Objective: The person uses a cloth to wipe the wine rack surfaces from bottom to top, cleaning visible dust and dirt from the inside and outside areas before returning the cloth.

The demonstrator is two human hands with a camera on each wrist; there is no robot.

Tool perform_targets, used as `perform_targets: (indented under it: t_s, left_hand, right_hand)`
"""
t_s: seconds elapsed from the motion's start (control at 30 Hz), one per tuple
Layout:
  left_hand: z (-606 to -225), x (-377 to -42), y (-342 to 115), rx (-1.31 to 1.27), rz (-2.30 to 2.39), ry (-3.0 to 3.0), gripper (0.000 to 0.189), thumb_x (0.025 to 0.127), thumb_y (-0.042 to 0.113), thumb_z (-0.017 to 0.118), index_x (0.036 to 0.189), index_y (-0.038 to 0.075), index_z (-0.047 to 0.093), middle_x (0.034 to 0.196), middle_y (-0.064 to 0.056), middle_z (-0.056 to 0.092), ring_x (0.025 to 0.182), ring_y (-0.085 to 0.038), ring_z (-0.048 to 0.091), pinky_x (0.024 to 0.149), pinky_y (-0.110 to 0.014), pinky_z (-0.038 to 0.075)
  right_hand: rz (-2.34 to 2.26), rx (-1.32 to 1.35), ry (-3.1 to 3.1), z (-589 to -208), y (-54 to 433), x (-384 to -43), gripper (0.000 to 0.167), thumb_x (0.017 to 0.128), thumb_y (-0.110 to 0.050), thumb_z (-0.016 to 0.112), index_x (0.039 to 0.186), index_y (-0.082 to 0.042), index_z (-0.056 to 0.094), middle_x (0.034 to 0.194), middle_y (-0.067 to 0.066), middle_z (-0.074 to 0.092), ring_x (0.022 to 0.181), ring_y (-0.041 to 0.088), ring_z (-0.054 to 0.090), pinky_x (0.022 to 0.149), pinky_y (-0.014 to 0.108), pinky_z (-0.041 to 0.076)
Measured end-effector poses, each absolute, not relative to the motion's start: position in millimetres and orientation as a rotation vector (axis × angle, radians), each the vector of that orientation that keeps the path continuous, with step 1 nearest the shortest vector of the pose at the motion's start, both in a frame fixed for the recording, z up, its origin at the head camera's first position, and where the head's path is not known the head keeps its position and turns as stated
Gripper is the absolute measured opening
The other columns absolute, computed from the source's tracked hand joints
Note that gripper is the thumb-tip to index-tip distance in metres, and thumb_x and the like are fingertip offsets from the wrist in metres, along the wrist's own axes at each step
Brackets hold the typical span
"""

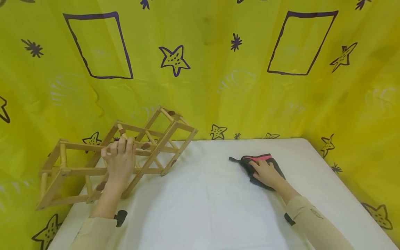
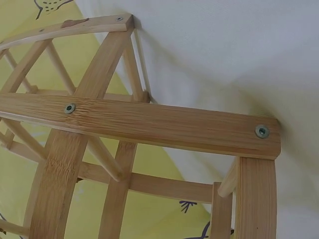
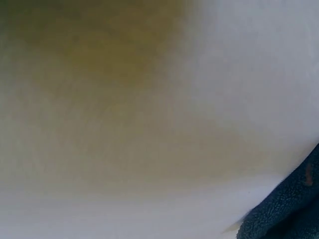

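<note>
A folding wooden rack, made of flat slats and round dowels, stands tilted on the left part of the table. My left hand grips it by a bar near its middle, fingers bent over the top. Slats and screw heads of the rack fill the left wrist view, where the hand is out of sight. My right hand holds a dark cloth with a pink strip and a loop, low over the table at the right. A fuzzy dark edge of this cloth shows in the right wrist view.
The white table has rounded back corners. Behind it and at the sides hangs a yellow curtain with purple stars and frames drawn on it. Several brown patches mark the rack. The rack's left end reaches past the table's left edge.
</note>
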State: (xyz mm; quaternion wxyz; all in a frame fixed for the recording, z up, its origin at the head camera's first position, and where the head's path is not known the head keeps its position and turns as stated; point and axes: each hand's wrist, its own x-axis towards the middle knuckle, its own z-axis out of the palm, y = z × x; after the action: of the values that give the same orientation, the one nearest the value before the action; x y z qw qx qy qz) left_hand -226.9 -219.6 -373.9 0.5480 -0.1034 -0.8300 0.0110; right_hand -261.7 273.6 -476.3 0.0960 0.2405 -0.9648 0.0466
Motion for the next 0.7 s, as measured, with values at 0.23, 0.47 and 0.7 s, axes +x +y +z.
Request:
perform_targets:
  t_s: [0.23,0.47,0.7]
  left_hand:
    - [-376,-230,-220,-0.258,0.010,-1.949,0.020,0.100,0.020,0.033,0.107,0.004,0.043,0.103,-0.014,0.037,0.089,-0.029,0.029,0.075,-0.052,0.019]
    - [-376,-229,-213,-0.309,0.002,-1.889,0.021,0.100,0.022,0.033,0.105,0.004,0.044,0.104,-0.012,0.041,0.086,-0.027,0.030,0.073,-0.051,0.022]
    - [-376,-229,-196,-0.411,-0.017,-1.822,0.019,0.099,0.020,0.035,0.102,0.005,0.045,0.102,-0.012,0.045,0.082,-0.026,0.032,0.074,-0.049,0.020]
  right_hand:
    - [0.092,0.726,-2.833,-468,277,-260,0.041,0.078,-0.015,0.067,0.117,-0.007,0.053,0.089,0.015,0.053,0.085,0.032,0.052,0.072,0.052,0.036]
    - [0.046,0.673,-2.761,-454,283,-255,0.042,0.076,-0.015,0.070,0.114,-0.008,0.054,0.086,0.014,0.050,0.081,0.028,0.049,0.070,0.052,0.035]
    - [0.072,0.617,-2.722,-436,287,-246,0.043,0.078,-0.016,0.068,0.116,-0.007,0.050,0.091,0.020,0.049,0.083,0.034,0.050,0.073,0.054,0.035]
